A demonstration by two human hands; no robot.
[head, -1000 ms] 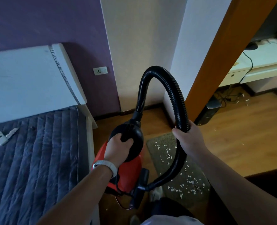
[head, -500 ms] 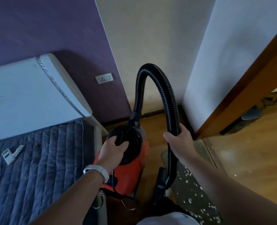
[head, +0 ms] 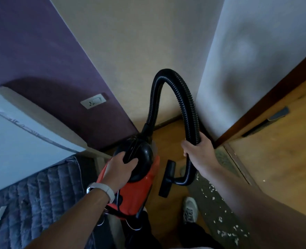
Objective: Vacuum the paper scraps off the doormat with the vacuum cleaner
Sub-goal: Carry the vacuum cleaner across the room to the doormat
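A bedroom corner fills the view, where a purple wall (head: 32, 51) meets a pale one. Below lie a quilted bed (head: 41, 203) at the left and the wooden floor (head: 283, 159) at the right. The doormat (head: 225, 212) lies on that floor along the lower right, beside the person's shoe (head: 190, 209).

The red vacuum cleaner (head: 136, 194) hangs off the floor. The left grip (head: 120, 169) is closed round its black top handle. Its ribbed hose (head: 184, 97) arches up and back down into the right grip (head: 200, 151), whose fingers are wrapped round it.

Over the last second the person has turned toward the corner. The nozzle (head: 167, 178), earlier low beside the machine, now hangs in plain sight over bare floor, between the machine and the mat's left edge. It touches neither.

The paper scraps (head: 209, 190) are still strewn over the mat, so no cleaning seems done yet. The nozzle probably has to swing right and down onto them.
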